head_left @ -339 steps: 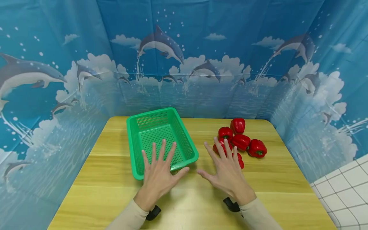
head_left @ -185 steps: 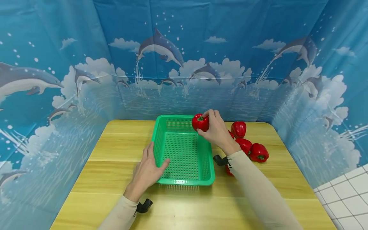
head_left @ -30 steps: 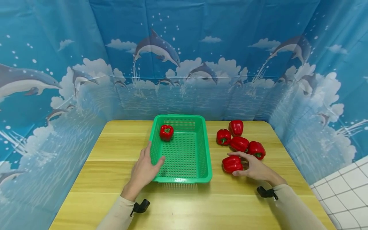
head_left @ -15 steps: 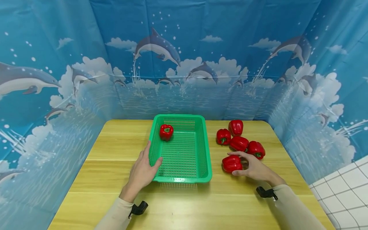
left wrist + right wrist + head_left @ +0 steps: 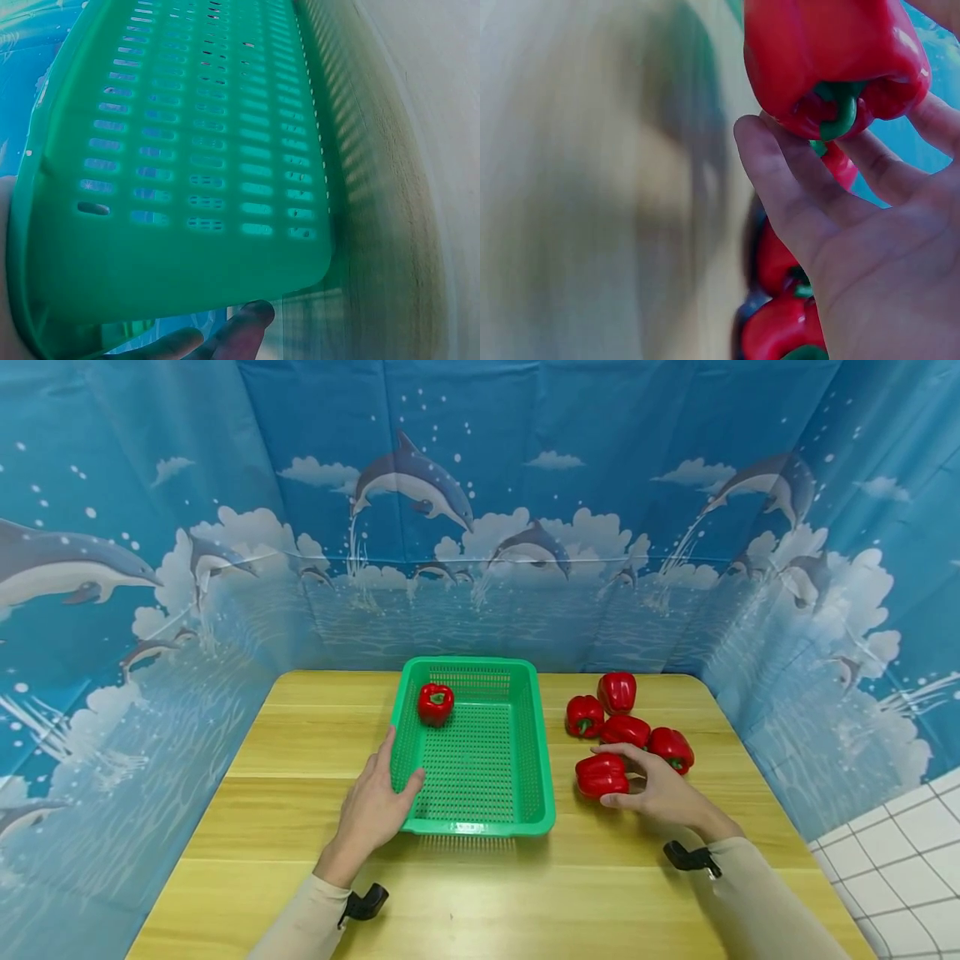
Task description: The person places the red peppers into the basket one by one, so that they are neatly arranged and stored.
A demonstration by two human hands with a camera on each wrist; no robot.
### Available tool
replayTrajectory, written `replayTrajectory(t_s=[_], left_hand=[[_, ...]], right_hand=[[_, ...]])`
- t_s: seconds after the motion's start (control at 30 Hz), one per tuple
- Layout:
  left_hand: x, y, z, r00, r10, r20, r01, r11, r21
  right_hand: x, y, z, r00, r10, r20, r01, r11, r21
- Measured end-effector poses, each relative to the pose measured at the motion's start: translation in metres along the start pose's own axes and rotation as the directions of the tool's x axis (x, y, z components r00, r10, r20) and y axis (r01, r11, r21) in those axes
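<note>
Pepper (image 5: 602, 776) gripped in widely curved right hand (image 5: 663, 789), left hand (image 5: 371, 806) holding green basket (image 5: 480, 829) at near-left corner

The right hand (image 5: 663, 789) has one red pepper (image 5: 600, 776) in its grip near four other peppers (image 5: 626, 730) on the table (image 5: 525, 902), while the left hand (image 5: 369, 810) rests against the green basket (image 5: 480, 828) containing a sixth pepper (image 5: 435, 707).

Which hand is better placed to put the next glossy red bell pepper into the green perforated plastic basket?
Right, I'd judge: the right hand holds a glossy red bell pepper beside the green perforated plastic basket. The left hand is at the basket's opposite side, apparently steadying it.
</note>
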State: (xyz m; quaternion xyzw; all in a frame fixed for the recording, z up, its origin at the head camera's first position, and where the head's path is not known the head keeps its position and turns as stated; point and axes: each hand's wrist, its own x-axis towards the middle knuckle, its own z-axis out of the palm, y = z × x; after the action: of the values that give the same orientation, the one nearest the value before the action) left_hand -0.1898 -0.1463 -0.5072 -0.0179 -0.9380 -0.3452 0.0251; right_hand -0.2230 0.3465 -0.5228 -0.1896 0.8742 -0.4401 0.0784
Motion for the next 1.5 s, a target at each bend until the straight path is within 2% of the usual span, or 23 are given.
replayTrajectory(t_s=[0.37,0.77,1.07,1.23,1.5], left_hand=[[0.001,0.0,0.0,1.0,0.006,-0.009,-0.006,1.0,-0.004],[0.001,-0.001,0.001,1.0,0.009,-0.004,-0.009,1.0,-0.004],[0.001,-0.001,0.001,1.0,0.01,-0.01,-0.01,1.0,-0.004],[0.002,-0.001,0.002,1.0,0.011,-0.008,-0.011,1.0,0.0],[0.001,-0.001,0.001,1.0,0.002,-0.005,-0.002,1.0,-0.004]], right_hand=[[0.011,-0.024,-0.006,0.998,-0.049,-0.025,0.049,0.999,0.015],[0.025,-0.047,-0.007,0.996,-0.069,-0.063,0.072,0.997,0.035],[0.041,-0.065,-0.004,0.993,-0.11,-0.04,0.114,0.989,0.098],[0.049,-0.075,-0.002,0.99,-0.131,-0.041,0.134,0.988,0.071],[0.063,-0.09,0.002,0.99,-0.124,-0.066,0.125,0.992,0.0]])
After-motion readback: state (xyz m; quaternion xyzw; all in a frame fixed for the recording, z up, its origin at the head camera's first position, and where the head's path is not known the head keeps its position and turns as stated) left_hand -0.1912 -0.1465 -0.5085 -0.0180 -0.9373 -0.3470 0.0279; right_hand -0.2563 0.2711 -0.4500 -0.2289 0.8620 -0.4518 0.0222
